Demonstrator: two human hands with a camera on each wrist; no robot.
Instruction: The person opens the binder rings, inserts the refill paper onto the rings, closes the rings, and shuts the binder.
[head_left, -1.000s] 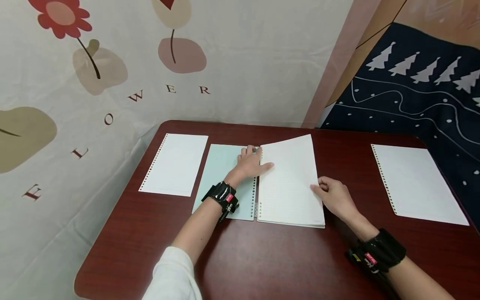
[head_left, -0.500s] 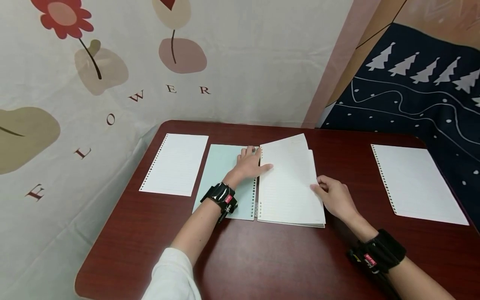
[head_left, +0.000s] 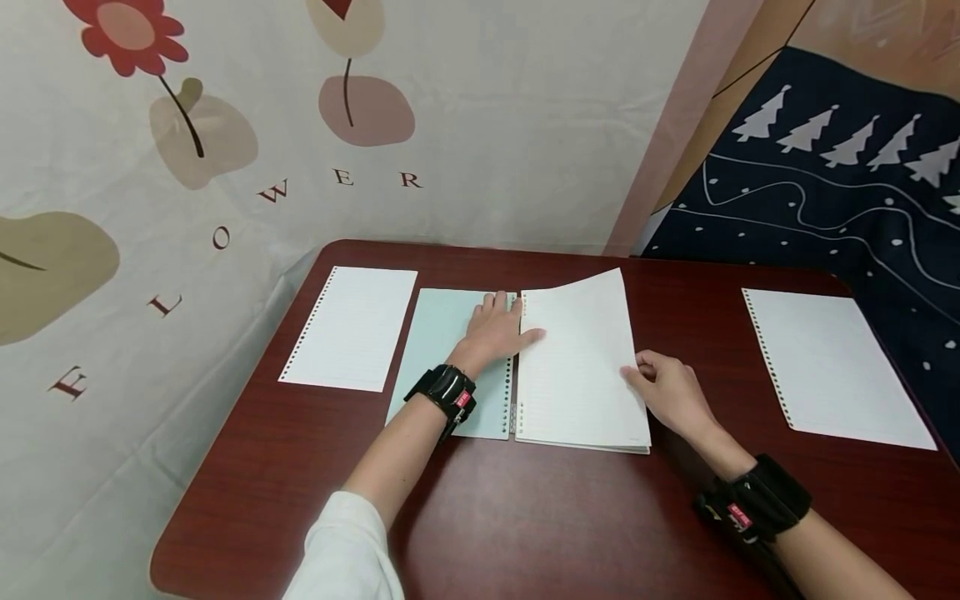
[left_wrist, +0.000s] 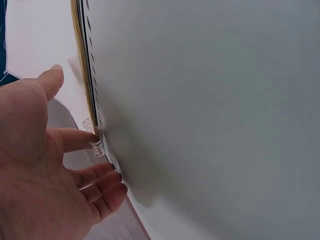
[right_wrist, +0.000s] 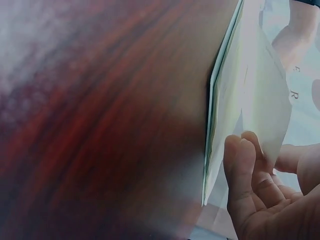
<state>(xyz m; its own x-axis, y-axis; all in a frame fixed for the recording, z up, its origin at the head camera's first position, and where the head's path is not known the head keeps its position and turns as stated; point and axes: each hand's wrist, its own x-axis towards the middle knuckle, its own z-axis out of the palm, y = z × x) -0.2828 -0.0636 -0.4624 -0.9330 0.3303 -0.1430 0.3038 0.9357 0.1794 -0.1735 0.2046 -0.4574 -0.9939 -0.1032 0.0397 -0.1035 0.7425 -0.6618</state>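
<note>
Since half a second ago, the far outer corner of the ruled page (head_left: 577,367) has swung outward to the right, and we no longer see the separate corner of another sheet that showed beneath it then; both hands have hardly shifted. Nearest to us, a white sleeve (head_left: 348,550) covers part of the left forearm, and a black wristband (head_left: 442,393) circles each wrist, over a dark reddish-brown table (head_left: 510,525). We see the right hand (head_left: 667,392) pinching the outer edge of the page between thumb and fingers, and from the right wrist we see that page bowed up, apart from the stack (right_wrist: 214,135) under it. The left hand (head_left: 497,327) grasps nothing that we can make out: its fingers lie extended over the pale green cover (head_left: 438,358) near the binding, its thumb spread across onto the page. In the left wrist view its forefinger touches the clear binding rings (left_wrist: 97,148). The notebook lies open at the middle of the table, cover on the left, pages on the right. To its left we find a loose punched sheet (head_left: 348,329), and well apart on the right another loose sheet (head_left: 836,367), both with holes along their left edges. Behind the table hang a pale cloth (head_left: 510,100) lettered FLOWER and, farther right, a navy cloth (head_left: 817,175) with white trees.
</note>
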